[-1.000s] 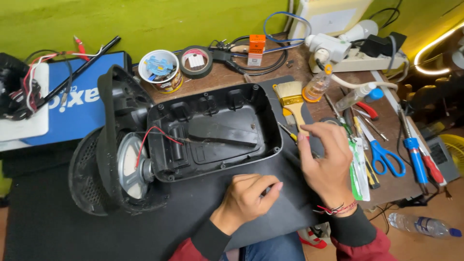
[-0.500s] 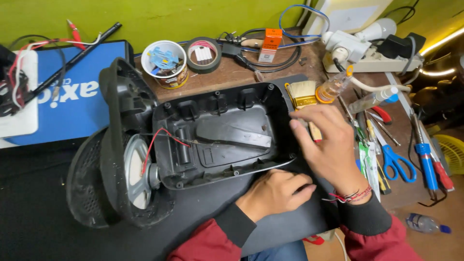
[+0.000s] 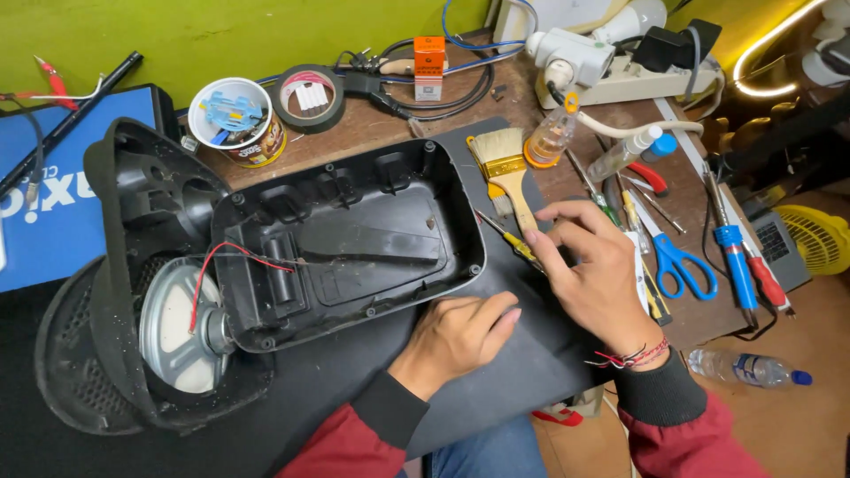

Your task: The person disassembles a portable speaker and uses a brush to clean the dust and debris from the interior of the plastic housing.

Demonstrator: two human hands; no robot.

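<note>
An opened black speaker housing [image 3: 354,248] lies on a black mat [image 3: 496,372]. Its grille half [image 3: 115,354] is folded to the left, showing a silver speaker driver [image 3: 177,327] with a red wire [image 3: 230,252]. My left hand [image 3: 460,335] rests curled on the mat, just in front of the housing's near edge, and nothing shows in it. My right hand [image 3: 593,274] is to the right of the housing. Its thumb and fingers pinch the handle end of a thin yellow screwdriver [image 3: 506,237], which points towards the housing, beside a paintbrush [image 3: 505,168].
Blue scissors [image 3: 677,261], several screwdrivers [image 3: 735,257] and pliers lie at the right. Behind the housing are a tape roll [image 3: 308,96], a cup of small parts [image 3: 235,119], cables, a small bottle [image 3: 549,137] and a power strip [image 3: 637,80]. A blue box [image 3: 53,212] is at the left.
The view has drawn closer. My left hand slid along the housing's front edge and now rests on the mat. My right hand stays by the brush with the screwdriver.
</note>
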